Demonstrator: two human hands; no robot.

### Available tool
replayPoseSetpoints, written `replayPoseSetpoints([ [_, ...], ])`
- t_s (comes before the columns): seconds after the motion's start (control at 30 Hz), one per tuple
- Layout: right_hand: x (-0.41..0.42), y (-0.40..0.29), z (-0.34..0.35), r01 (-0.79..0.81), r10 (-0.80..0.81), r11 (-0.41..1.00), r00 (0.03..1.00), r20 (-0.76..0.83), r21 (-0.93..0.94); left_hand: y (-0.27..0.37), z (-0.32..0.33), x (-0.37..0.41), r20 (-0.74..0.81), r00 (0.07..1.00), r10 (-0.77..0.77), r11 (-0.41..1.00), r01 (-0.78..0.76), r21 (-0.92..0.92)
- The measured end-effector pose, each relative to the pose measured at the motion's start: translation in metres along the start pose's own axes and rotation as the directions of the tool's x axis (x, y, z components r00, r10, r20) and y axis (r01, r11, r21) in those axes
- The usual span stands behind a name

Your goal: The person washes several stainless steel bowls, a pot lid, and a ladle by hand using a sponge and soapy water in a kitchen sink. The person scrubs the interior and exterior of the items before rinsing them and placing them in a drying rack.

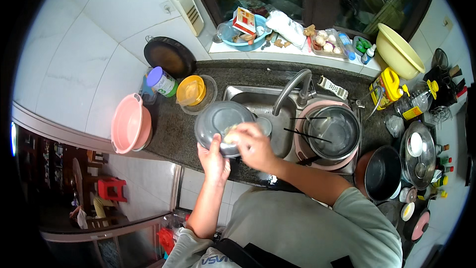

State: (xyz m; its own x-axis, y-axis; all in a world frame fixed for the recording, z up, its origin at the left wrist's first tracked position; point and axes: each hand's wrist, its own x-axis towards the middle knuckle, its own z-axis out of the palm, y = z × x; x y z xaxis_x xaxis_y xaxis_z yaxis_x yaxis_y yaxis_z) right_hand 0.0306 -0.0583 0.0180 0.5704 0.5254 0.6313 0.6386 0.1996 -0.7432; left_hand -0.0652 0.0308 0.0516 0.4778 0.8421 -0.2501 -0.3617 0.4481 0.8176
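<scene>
A round stainless steel bowl (215, 113) is tilted with its underside up, over the left edge of the sink. My left hand (215, 162) grips its near rim, thumb on the outer wall. My right hand (254, 147), blurred by motion, presses a pale yellowish scrubber or wad (230, 137) against the bowl's outside. The fingers partly cover that wad, so its exact kind is unclear. Beside the bowl, a small light cup or bowl (264, 125) shows partly in the left basin of the steel sink (285, 143). The faucet (293, 87) arches over this basin.
In the right basin, a pink basin (300, 145) holds metal bowls (334, 132) and black chopsticks (308, 135). A pink tub (128, 124) stands at the counter's left end, near a yellow bowl (194, 85). Rightward are a dark pot (383, 173) and a yellow jug (386, 88).
</scene>
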Motion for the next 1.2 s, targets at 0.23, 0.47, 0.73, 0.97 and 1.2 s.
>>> replayPoseSetpoints([
  [0.23, -0.005, 0.006, 0.005, -0.181, 0.183, 0.979, 0.983, -0.018, 0.099, -0.01, -0.014, -0.007, 0.087, 0.993, 0.082, 0.989, -0.092, 0.112],
  [0.47, -0.022, 0.026, 0.021, -0.301, 0.309, 0.941, 0.95, -0.034, 0.152, -0.014, -0.035, -0.011, 0.079, 0.996, 0.039, 0.976, -0.055, 0.212],
  [0.73, -0.089, 0.11, 0.013, -0.563, 0.555, 0.824, 0.824, -0.116, -0.055, -0.012, -0.061, 0.001, 0.09, 0.996, -0.025, 0.932, -0.01, 0.362],
  [0.97, -0.139, 0.106, -0.035, -0.921, 0.927, 0.352, 0.317, -0.202, 0.168, -0.031, -0.028, 0.099, 0.573, 0.82, 0.014, 0.173, -0.566, 0.806],
  [1.2, -0.155, 0.095, -0.06, -0.857, 0.902, 0.403, 0.312, -0.3, 0.321, -0.067, 0.029, 0.207, 0.618, 0.695, -0.367, -0.13, -0.696, 0.706],
])
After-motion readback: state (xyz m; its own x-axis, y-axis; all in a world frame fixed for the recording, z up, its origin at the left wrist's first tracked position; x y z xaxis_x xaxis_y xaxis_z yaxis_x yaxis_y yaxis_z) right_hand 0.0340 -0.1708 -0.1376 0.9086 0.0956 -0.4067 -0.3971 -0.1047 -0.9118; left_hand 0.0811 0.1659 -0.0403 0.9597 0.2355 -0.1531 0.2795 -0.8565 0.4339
